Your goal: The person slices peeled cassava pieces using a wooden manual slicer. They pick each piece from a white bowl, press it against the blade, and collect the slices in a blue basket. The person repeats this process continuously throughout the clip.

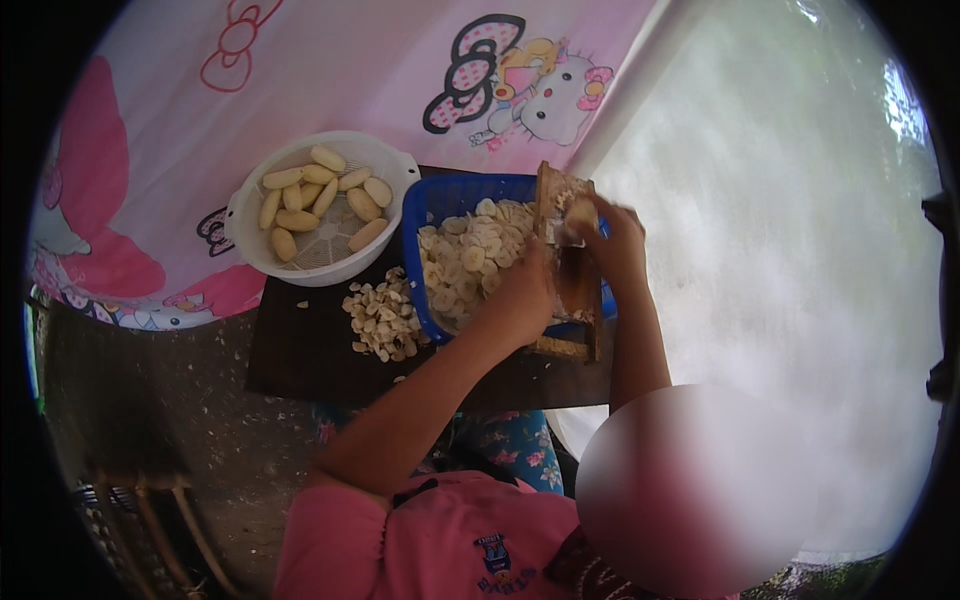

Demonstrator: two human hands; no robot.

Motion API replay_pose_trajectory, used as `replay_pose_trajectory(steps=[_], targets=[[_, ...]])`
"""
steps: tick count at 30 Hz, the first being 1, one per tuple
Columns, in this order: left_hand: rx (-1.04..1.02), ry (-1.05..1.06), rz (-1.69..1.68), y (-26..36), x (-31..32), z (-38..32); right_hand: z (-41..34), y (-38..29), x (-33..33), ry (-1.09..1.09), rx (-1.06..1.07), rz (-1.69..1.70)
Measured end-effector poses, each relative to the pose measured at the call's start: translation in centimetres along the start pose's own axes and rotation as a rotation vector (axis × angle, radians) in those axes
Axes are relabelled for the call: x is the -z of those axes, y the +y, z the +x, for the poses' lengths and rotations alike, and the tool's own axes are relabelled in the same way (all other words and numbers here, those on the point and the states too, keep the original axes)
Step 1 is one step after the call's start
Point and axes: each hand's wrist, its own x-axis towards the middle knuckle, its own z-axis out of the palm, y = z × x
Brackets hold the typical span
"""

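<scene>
My left hand (529,300) grips the near side edge of a wooden slicer board (589,300), which lies across the right part of a blue plastic basket (415,277). In my right hand (616,236) is a pale peeled banana (581,215), pressed on the board's upper part near the metal blade area; the fingers are slightly blurred. Many round banana slices (474,257) fill the basket left of the board. A white plastic colander (244,255) stands to the left with several whole peeled bananas (298,220) in it.
A pile of small banana end pieces (384,315) lies on the dark table (315,375) between colander and basket. A pink cartoon-print sheet (360,67) hangs behind, with a pale sheet (765,262) at the right. A wooden stool or rack (161,525) stands at lower left.
</scene>
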Motion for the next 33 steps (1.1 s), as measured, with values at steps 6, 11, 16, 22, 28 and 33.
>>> replay_pose_trajectory(steps=[6,11,16,22,28,33], targets=[[-0.004,0.024,-0.032,-0.4,-0.7,0.1,-8.4,-1.7,2.5,-0.050,0.109,-0.040],[0.006,-0.009,-0.042,-0.2,-0.4,0.2,0.6,0.2,-0.3,0.029,0.053,-0.026],[0.016,-0.020,-0.006,0.3,0.1,-0.1,-0.3,-0.9,0.8,-0.027,-0.023,-0.108],[-0.018,0.027,-0.002,-0.1,-0.6,0.0,-8.8,-3.1,3.1,0.019,0.032,-0.007],[0.003,-0.020,-0.007,0.0,-0.4,0.3,1.1,0.0,-0.5,0.091,0.009,-0.008],[-0.007,-0.001,-0.011,0.1,-0.1,0.1,-0.3,-0.4,0.3,0.011,-0.080,0.020]])
